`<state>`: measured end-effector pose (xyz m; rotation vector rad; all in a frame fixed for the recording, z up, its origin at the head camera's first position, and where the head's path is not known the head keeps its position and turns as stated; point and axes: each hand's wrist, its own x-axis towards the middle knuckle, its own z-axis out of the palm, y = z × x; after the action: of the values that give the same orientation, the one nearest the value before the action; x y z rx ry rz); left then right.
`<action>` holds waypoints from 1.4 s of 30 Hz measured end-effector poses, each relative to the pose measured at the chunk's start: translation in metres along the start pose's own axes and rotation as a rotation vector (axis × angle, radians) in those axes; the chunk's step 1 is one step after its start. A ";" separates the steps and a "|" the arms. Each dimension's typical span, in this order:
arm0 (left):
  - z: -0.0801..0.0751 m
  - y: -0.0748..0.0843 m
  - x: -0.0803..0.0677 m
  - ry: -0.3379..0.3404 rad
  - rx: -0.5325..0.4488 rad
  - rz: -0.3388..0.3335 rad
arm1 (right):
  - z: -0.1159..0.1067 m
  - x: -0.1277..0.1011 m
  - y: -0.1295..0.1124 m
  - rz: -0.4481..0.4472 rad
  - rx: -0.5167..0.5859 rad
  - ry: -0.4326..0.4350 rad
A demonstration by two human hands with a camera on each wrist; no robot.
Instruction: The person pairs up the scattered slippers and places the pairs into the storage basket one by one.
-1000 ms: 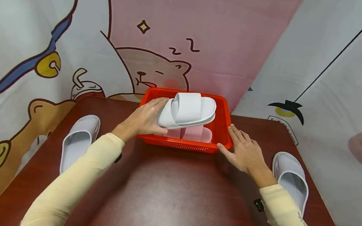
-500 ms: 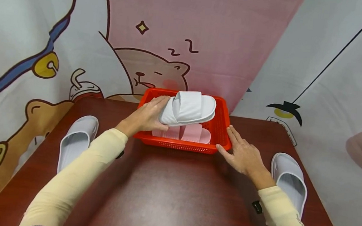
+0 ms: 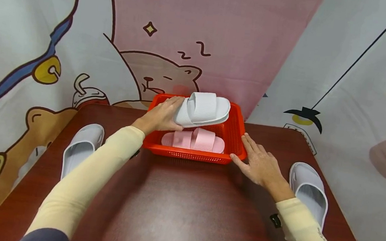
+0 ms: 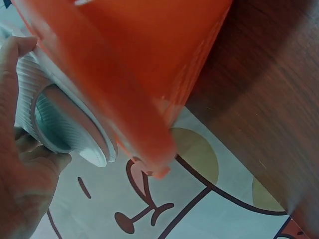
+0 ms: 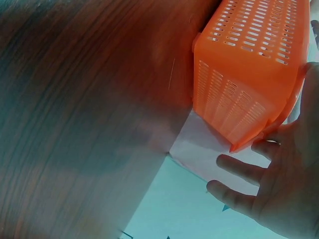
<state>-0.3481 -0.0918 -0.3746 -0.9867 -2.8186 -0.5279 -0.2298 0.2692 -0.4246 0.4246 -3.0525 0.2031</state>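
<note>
My left hand (image 3: pixel 163 114) grips white slippers (image 3: pixel 205 109) with ribbed straps by their left end, thumb on the near side. They look like a pair nested together, tilted above a red plastic basket (image 3: pixel 190 156). Below them, in the basket's near half, lie pink slippers (image 3: pixel 204 140). In the left wrist view, the white slippers (image 4: pixel 75 119) are beside the blurred basket rim (image 4: pixel 99 64). At the basket's right near corner, my right hand (image 3: pixel 261 166) rests with spread fingers touching the rim. The right wrist view shows its fingers beside the slotted basket wall (image 5: pixel 239 94).
A grey-white closed-toe slipper (image 3: pixel 84 147) lies at the table's left edge, and a similar slipper (image 3: pixel 309 195) lies at the right edge beside my right forearm. Behind the brown table (image 3: pixel 178 211) hangs a printed cartoon cloth (image 3: pixel 241 44), close to the basket's far side.
My left hand has moved away from me and slightly right with the white slippers, uncovering more of the pink slippers. My right hand stays at the basket corner.
</note>
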 end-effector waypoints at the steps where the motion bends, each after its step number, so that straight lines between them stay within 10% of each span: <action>1: 0.001 -0.001 0.002 -0.007 0.005 -0.006 | 0.000 0.000 0.000 -0.003 -0.001 0.003; 42: 0.050 -0.015 0.026 -0.286 0.219 -0.130 | 0.001 0.000 -0.001 0.023 0.022 -0.030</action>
<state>-0.3770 -0.0693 -0.4198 -0.9042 -3.1210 -0.0874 -0.2294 0.2680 -0.4253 0.3973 -3.0882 0.2341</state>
